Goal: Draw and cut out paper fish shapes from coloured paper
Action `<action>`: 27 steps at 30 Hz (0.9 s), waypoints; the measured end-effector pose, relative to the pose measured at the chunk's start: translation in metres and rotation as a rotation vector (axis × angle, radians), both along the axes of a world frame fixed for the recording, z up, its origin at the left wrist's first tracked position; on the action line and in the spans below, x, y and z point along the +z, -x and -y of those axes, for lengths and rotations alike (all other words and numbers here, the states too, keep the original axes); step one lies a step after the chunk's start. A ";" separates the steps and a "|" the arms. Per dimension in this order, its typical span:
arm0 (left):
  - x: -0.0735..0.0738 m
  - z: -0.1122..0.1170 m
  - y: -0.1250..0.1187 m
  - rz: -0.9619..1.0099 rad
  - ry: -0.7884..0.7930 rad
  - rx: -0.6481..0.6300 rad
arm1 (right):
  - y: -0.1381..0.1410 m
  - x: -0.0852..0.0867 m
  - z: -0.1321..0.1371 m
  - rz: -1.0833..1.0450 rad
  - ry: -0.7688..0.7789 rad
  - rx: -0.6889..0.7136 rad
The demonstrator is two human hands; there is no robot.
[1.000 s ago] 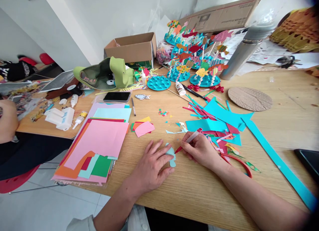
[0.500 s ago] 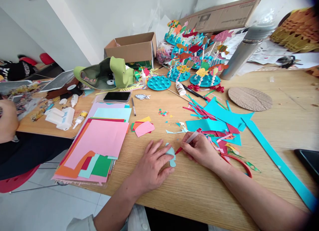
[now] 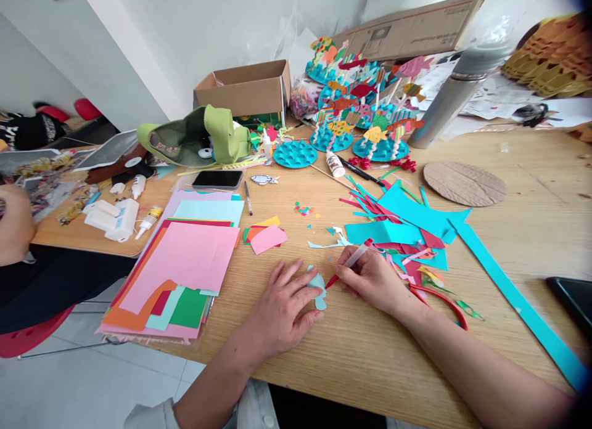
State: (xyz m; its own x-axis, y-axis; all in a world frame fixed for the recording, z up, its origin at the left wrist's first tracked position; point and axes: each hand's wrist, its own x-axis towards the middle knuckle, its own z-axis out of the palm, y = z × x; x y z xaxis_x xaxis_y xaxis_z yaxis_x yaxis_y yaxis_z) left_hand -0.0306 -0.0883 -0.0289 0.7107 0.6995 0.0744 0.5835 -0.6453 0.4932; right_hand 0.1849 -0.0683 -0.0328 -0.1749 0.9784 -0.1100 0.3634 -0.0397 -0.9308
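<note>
My left hand lies flat with fingers spread, pressing a small light-blue paper cutout onto the wooden table. My right hand grips a red-tipped white pen, its tip touching the cutout's right edge. A stack of coloured paper sheets, pink on top, sits to the left of my left hand. Teal paper pieces and red scraps lie just beyond my right hand.
Paper fish displays on teal bases stand at the back, beside a steel flask and a cardboard box. A phone, glue bottle, cardboard disc and red scissors lie around. Another person's arm is at the left.
</note>
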 end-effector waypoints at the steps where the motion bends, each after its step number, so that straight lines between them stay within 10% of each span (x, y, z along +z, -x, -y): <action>1: 0.000 0.000 0.000 0.001 -0.001 0.002 | 0.000 0.000 0.000 -0.001 -0.001 -0.002; 27: -0.001 0.000 0.000 0.016 -0.004 0.001 | 0.000 -0.001 -0.001 0.018 -0.017 0.007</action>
